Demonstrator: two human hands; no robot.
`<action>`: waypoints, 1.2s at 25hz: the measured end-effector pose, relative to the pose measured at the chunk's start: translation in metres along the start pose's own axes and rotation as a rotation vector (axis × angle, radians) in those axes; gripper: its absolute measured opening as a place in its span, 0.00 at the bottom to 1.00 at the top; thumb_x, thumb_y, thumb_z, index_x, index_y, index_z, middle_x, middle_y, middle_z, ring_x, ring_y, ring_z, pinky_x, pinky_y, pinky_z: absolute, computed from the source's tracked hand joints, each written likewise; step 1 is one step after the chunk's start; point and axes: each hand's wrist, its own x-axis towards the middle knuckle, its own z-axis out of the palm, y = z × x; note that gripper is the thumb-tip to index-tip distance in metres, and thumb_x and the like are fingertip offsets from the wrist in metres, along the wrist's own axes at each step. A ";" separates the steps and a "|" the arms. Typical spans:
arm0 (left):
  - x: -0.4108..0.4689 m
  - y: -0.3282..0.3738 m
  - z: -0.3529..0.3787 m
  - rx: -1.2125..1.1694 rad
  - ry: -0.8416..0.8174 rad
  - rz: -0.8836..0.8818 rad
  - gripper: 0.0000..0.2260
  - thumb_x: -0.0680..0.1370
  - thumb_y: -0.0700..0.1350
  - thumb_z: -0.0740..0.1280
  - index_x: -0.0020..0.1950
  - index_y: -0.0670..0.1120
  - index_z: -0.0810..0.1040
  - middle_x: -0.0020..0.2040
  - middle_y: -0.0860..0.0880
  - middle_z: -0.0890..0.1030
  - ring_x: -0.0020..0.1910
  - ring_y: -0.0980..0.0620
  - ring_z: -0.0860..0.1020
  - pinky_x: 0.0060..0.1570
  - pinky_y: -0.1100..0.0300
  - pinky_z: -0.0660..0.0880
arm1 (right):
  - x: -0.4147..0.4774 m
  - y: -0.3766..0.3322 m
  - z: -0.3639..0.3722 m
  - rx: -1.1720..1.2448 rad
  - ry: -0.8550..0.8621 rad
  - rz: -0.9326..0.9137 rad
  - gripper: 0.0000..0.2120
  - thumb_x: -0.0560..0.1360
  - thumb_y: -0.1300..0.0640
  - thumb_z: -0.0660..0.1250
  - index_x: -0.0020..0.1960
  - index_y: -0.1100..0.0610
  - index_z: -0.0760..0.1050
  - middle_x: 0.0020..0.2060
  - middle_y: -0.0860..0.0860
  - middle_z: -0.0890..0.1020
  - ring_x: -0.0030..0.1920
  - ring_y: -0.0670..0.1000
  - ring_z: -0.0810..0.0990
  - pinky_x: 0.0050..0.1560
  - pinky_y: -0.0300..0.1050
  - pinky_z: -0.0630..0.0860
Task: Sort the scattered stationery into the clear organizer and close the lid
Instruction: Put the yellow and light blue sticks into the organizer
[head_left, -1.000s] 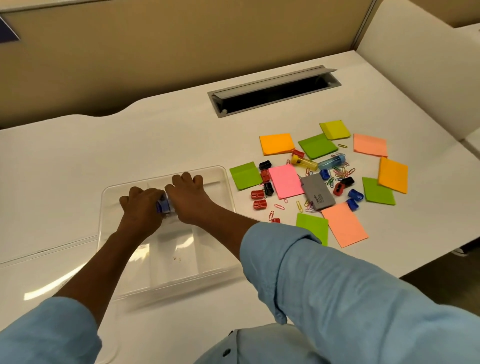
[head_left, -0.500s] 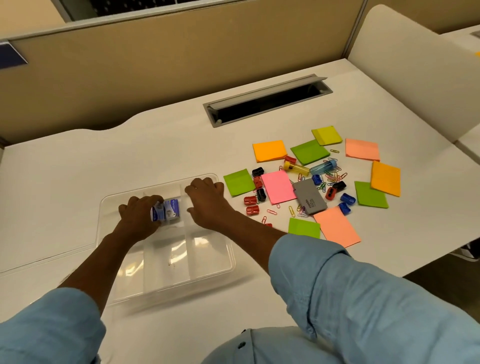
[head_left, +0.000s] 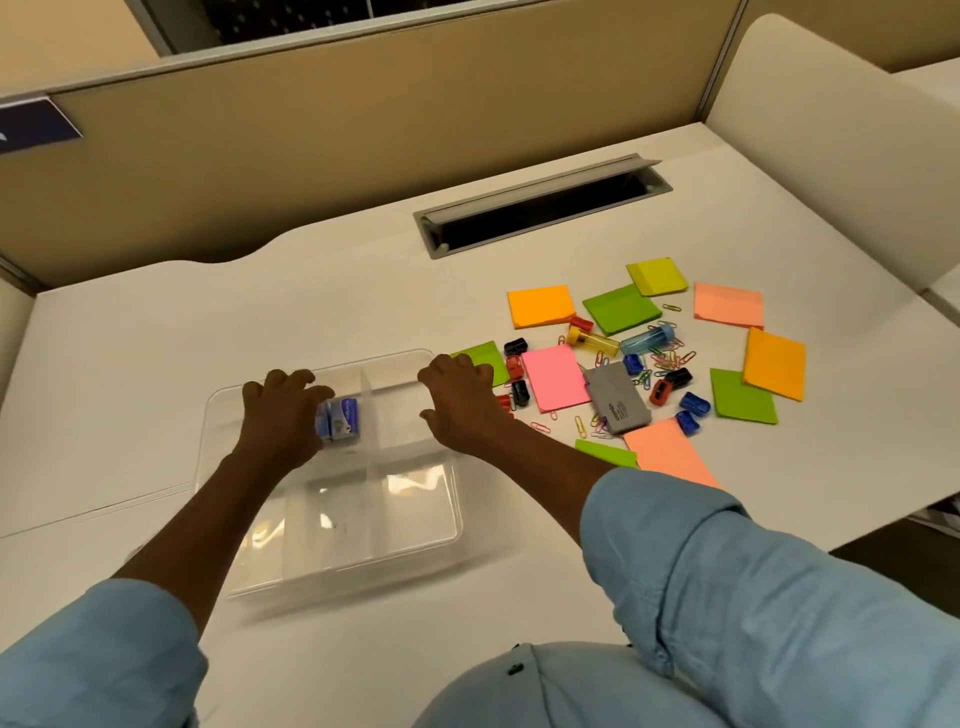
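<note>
My left hand lies in the far-left compartment of the clear organizer, fingers curled against the small blue boxes. It touches them, but whether I pinch them is hidden under my palm. My right hand is loosely curled and holds nothing, over the organizer's far right corner, covering part of a green sticky note. To its right, scattered notes, paper clips and a grey case crowd the desk — white surface stretches from the organizer's far rim to the partition.
</note>
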 end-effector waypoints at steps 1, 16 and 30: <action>-0.002 0.008 -0.009 -0.010 0.061 -0.009 0.27 0.67 0.42 0.75 0.65 0.49 0.74 0.67 0.45 0.72 0.64 0.41 0.68 0.59 0.46 0.64 | -0.002 0.006 -0.001 0.004 0.002 0.007 0.19 0.73 0.53 0.67 0.62 0.58 0.71 0.60 0.56 0.73 0.61 0.59 0.68 0.57 0.55 0.63; 0.063 0.281 -0.068 -0.883 -0.005 0.010 0.24 0.74 0.56 0.68 0.62 0.40 0.75 0.59 0.42 0.80 0.57 0.46 0.78 0.55 0.58 0.71 | -0.045 0.187 -0.052 0.015 0.177 0.621 0.20 0.76 0.46 0.63 0.61 0.58 0.70 0.59 0.58 0.73 0.62 0.60 0.70 0.58 0.58 0.69; 0.100 0.366 -0.037 -0.747 0.009 -0.192 0.30 0.70 0.56 0.71 0.63 0.39 0.69 0.62 0.40 0.73 0.62 0.42 0.69 0.59 0.51 0.67 | -0.059 0.269 -0.048 -0.010 0.181 0.655 0.34 0.69 0.36 0.65 0.64 0.59 0.65 0.58 0.60 0.71 0.58 0.61 0.69 0.52 0.56 0.68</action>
